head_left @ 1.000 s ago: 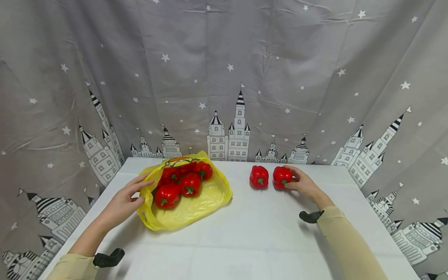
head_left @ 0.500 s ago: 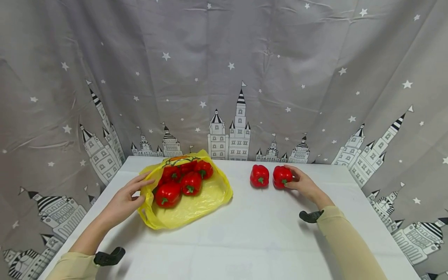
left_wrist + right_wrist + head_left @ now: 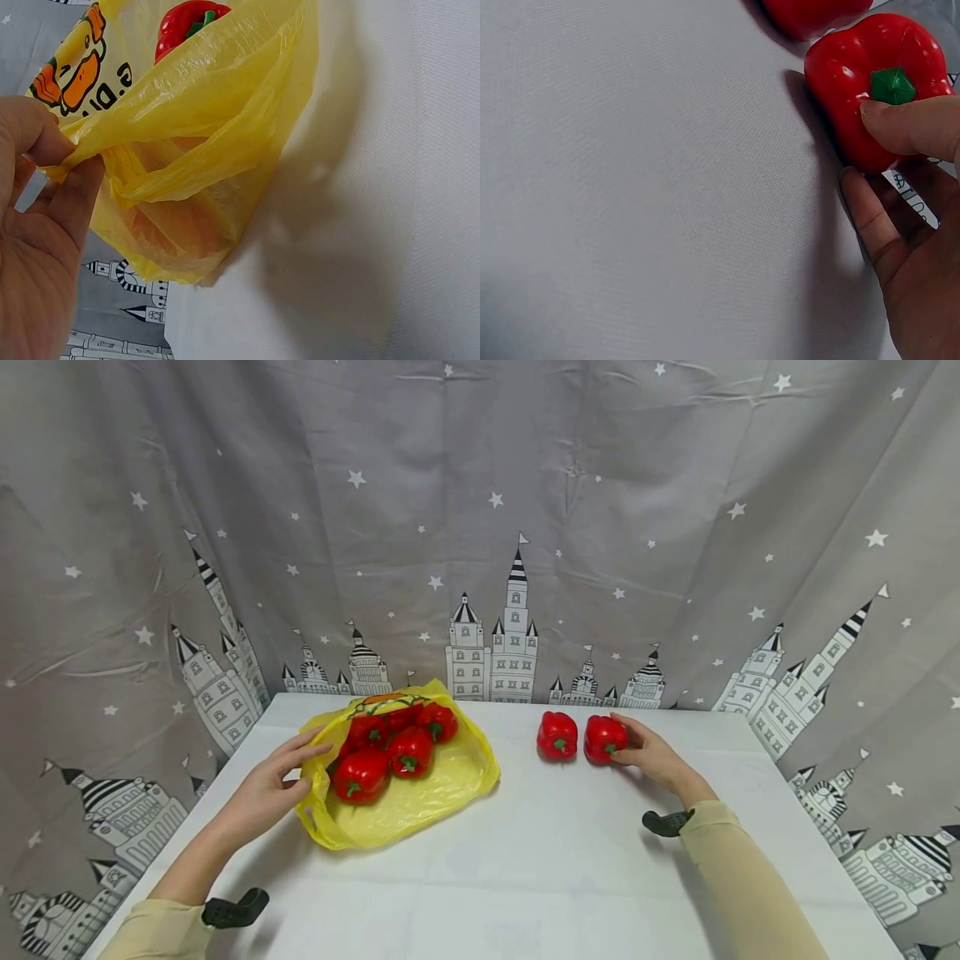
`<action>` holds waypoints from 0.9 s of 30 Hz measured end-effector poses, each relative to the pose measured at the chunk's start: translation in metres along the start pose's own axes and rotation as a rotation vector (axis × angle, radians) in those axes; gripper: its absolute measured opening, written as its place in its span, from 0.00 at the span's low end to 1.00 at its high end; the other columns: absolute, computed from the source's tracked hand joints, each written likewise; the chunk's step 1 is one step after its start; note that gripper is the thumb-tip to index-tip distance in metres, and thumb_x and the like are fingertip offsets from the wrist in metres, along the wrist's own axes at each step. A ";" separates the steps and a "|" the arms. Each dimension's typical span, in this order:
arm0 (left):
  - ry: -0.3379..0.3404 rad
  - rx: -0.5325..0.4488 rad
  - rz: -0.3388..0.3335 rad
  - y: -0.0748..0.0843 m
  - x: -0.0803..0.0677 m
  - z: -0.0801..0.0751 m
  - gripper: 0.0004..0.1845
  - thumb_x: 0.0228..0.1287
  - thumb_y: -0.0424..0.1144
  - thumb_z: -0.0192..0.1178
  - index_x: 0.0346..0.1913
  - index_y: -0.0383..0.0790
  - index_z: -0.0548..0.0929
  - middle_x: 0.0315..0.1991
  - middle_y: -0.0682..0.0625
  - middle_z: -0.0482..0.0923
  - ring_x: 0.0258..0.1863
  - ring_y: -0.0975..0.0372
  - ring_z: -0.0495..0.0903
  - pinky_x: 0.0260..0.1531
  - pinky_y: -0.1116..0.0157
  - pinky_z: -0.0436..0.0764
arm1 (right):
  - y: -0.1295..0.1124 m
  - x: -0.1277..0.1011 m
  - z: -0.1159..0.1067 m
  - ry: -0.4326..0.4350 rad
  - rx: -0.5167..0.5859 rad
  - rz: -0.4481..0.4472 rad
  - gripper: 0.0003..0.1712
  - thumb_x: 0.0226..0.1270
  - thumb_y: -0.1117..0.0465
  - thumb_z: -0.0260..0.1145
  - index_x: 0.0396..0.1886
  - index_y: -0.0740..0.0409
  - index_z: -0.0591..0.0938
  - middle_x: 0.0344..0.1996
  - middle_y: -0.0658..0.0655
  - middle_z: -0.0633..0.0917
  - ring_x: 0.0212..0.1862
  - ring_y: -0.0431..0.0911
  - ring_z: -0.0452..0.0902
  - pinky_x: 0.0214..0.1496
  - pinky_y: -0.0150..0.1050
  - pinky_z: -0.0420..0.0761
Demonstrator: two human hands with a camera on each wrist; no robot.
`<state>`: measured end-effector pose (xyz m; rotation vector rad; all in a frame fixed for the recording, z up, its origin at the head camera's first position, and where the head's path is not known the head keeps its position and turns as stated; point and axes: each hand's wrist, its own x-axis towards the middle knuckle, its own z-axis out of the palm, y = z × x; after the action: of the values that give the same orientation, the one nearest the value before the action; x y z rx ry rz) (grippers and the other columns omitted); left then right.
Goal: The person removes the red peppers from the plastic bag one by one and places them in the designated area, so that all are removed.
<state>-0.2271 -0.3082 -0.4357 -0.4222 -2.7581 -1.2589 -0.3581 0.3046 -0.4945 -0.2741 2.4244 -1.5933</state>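
Observation:
A yellow plastic bag (image 3: 420, 789) lies open on the white table (image 3: 525, 877) at the left, with several red bell peppers (image 3: 408, 752) on it. My left hand (image 3: 273, 781) pinches the bag's edge (image 3: 112, 131) between thumb and fingers. At the back right two red peppers lie side by side, one free (image 3: 556, 736) and one (image 3: 603, 737) gripped by my right hand (image 3: 652, 756). In the right wrist view my thumb rests by the green stem of that pepper (image 3: 874, 82) and my fingers curl under it.
A grey curtain (image 3: 480, 527) printed with stars and castles hangs close behind the table. The table's left edge (image 3: 187, 802) runs just beside my left hand. Black wrist mounts (image 3: 232, 910) sit on both forearms.

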 end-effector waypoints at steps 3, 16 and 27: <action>0.002 0.002 0.001 0.000 -0.001 0.000 0.27 0.68 0.25 0.54 0.70 0.36 0.76 0.79 0.43 0.56 0.75 0.42 0.55 0.49 0.80 0.72 | 0.000 0.000 -0.001 -0.001 -0.015 0.012 0.48 0.69 0.67 0.66 0.84 0.48 0.55 0.77 0.68 0.60 0.77 0.67 0.51 0.74 0.70 0.54; -0.004 0.011 -0.013 0.002 0.001 0.001 0.27 0.69 0.26 0.54 0.71 0.36 0.75 0.80 0.44 0.54 0.76 0.42 0.56 0.58 0.51 0.79 | -0.012 -0.020 -0.019 0.049 0.021 -0.013 0.49 0.67 0.71 0.63 0.84 0.55 0.52 0.76 0.71 0.61 0.72 0.68 0.63 0.59 0.44 0.82; -0.004 0.001 -0.006 0.003 0.001 0.000 0.27 0.69 0.26 0.53 0.71 0.36 0.75 0.81 0.44 0.53 0.76 0.40 0.55 0.60 0.37 0.73 | -0.036 -0.040 -0.031 0.123 0.015 -0.142 0.41 0.72 0.69 0.62 0.81 0.61 0.58 0.73 0.71 0.67 0.68 0.63 0.70 0.54 0.28 0.79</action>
<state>-0.2272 -0.3063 -0.4337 -0.4168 -2.7661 -1.2588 -0.3278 0.3281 -0.4459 -0.3636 2.5338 -1.7352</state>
